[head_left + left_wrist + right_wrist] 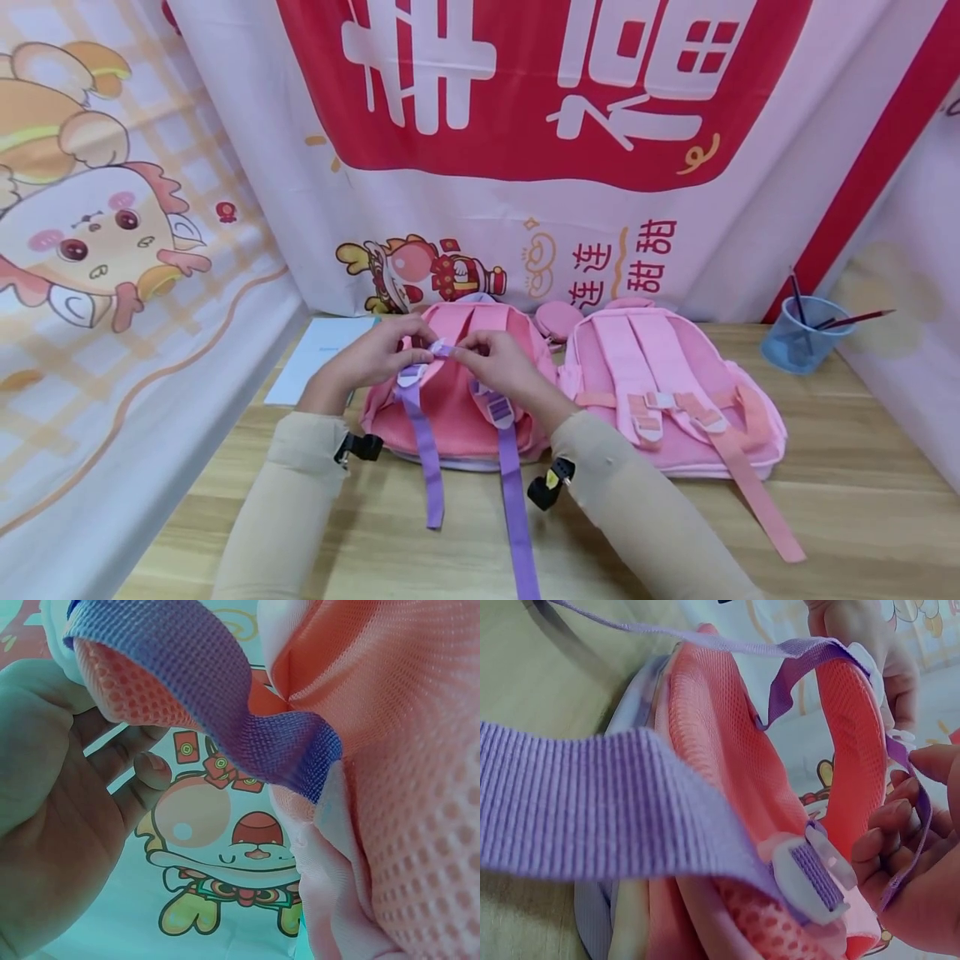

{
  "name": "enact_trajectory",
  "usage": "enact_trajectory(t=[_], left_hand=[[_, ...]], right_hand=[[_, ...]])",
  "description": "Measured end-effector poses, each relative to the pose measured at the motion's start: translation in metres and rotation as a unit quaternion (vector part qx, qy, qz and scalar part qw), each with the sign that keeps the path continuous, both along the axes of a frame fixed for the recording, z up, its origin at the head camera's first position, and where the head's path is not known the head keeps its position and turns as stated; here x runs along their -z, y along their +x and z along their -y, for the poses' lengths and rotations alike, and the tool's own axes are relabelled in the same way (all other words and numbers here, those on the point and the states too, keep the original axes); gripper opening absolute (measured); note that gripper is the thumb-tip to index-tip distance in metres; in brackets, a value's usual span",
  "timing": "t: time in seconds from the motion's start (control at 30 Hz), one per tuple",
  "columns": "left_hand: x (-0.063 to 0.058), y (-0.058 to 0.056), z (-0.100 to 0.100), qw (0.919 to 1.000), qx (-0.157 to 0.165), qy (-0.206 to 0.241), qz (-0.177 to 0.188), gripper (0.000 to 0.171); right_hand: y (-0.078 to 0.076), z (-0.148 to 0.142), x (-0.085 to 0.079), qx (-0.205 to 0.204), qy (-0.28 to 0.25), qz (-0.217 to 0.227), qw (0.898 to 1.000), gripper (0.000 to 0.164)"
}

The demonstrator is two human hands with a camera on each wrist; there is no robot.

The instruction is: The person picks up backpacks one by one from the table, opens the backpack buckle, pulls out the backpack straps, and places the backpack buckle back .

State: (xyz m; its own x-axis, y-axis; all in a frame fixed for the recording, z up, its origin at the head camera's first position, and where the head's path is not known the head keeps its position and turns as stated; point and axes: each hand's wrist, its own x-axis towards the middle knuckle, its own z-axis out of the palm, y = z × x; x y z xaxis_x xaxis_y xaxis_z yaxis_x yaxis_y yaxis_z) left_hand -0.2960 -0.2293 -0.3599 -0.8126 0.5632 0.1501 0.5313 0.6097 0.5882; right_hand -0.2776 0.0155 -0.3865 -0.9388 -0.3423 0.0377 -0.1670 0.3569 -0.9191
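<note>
The coral-pink backpack [457, 425] is set near the far edge of the surface [862, 517], toward its left corner. It should prove light and soft, its purple webbing [446, 352] limp and easily twisted, so the white clip [437, 344], probably stiff, is best taken by its sides. The clip is pinched by the left grip [375, 354], the webbing by the right grip [506, 367], just above the backpack.

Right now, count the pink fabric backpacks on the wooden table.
2: the coral-pink mesh backpack with purple webbing straps, centre; the light-pink backpack with peach webbing straps, right of it. No others show.
</note>
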Motion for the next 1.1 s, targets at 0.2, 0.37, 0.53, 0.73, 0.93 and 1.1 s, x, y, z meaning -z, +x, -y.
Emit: enact_trajectory(t=[0.2,0.37,0.53,0.73,0.93,1.1], left_hand=[[0.0,-0.002,-0.001,1.0,0.006,0.005,-0.005,0.016],[0.0,-0.002,-0.001,1.0,0.001,0.004,-0.005,0.016],[0.002,-0.001,0.001,0.9999,0.003,0.01,-0.003,0.016],[0.004,-0.001,0.001,0.9998,0.003,0.017,-0.006,0.018],[0.005,0.0,0.0,0.9998,0.009,0.013,-0.015,0.02],[0.004,0.002,-0.002,0.9999,-0.005,0.01,-0.006,0.02]], right_hand=[[-0.001,0.006,-0.001,0.023,0.008,0.014,1.0,0.024],[-0.002,0.01,-0.001,0.048,-0.01,0.049,0.998,0.024],[-0.003,0.013,-0.001,0.055,-0.046,0.079,0.994,0.023],[-0.003,0.018,-0.003,0.055,-0.058,0.104,0.991,0.025],[-0.003,0.022,-0.004,0.053,-0.053,0.113,0.991,0.024],[-0.004,0.024,-0.005,0.052,-0.052,0.126,0.989,0.023]])
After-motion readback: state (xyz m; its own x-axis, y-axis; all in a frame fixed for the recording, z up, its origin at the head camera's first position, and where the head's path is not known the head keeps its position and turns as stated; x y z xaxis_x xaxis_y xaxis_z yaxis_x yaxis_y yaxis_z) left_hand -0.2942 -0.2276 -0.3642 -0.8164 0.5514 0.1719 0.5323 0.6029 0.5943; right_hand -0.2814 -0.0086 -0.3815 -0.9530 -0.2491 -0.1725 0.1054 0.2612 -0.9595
